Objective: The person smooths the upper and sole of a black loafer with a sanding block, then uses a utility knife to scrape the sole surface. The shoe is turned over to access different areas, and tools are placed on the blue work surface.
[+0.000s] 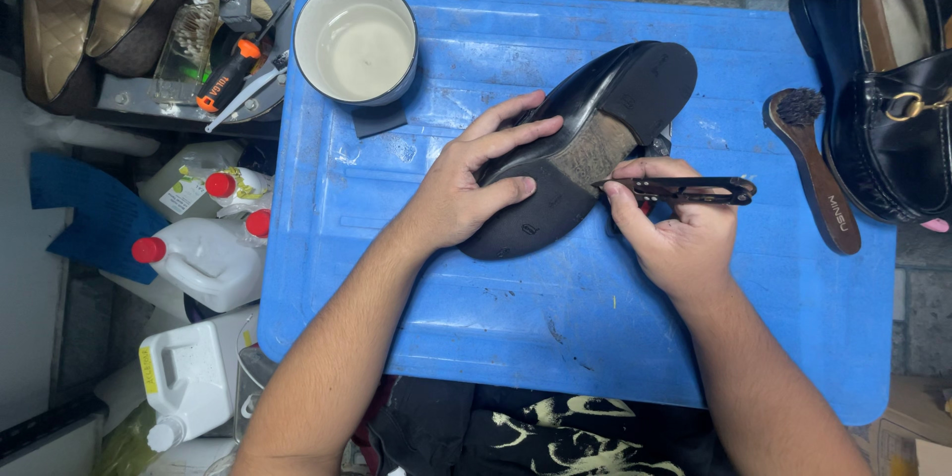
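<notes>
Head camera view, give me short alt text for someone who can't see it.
A person's left hand steadies a black shoe, sole up, on a blue plastic tabletop, while the right hand holds small black snips with the tip at the worn middle of the sole. A white bowl and a wooden brush lie nearby.

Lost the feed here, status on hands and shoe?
Left hand steadies shoe, sole up. Right hand grips snips, tip at the sole. Brush lies apart, nothing blocking.

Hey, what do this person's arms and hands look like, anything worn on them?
Both forearms are bare, with no sleeves in view. The left hand and right hand wear no gloves, and no rings, watch or bracelet show. The nails on the fingers are short.
</notes>
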